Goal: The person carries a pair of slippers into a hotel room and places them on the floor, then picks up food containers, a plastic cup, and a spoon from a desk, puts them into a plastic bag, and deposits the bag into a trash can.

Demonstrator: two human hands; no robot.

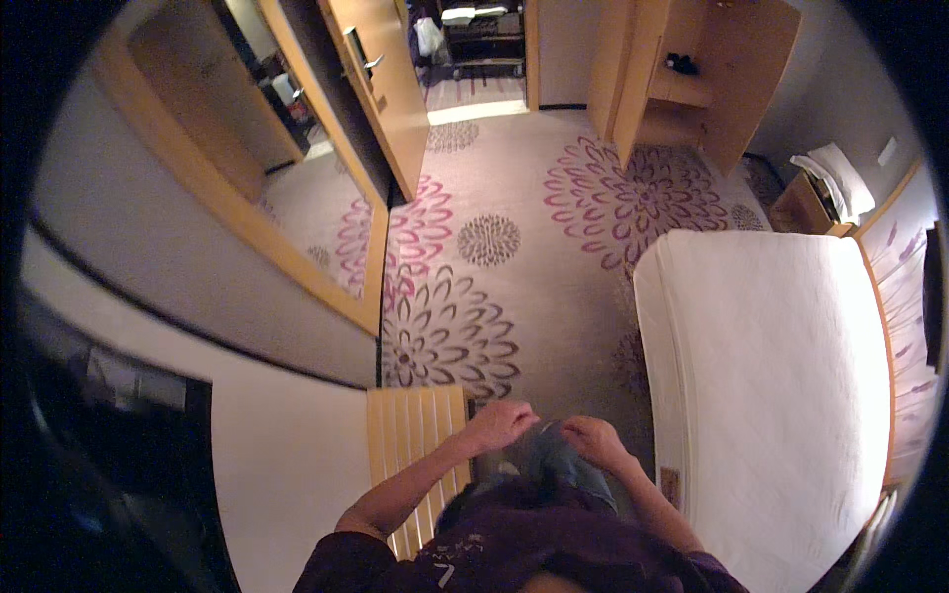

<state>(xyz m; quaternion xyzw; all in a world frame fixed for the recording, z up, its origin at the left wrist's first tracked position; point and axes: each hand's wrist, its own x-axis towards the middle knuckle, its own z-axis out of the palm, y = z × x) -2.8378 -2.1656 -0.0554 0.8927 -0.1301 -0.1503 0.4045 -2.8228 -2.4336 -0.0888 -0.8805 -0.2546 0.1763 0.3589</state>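
Observation:
My left hand (502, 425) is held in front of my body with its fingers curled; whether it grips anything cannot be made out. Close to its right, my right hand (593, 440) is also curled, with a small gap between the two. Below them show my blue trousers (567, 471) and dark shirt. A slatted wooden luggage bench (419, 422) lies beneath my left forearm. To my right stands a bare white mattress (771, 370) without sheets.
Patterned carpet (571, 296) runs ahead to an open wooden door (385, 96), with a cart (485, 48) beyond it. A wardrobe (749, 89) stands open at the upper right, near a nightstand (801, 204) bearing white pillows (841, 178). A framed mirror (296, 193) lines the left wall.

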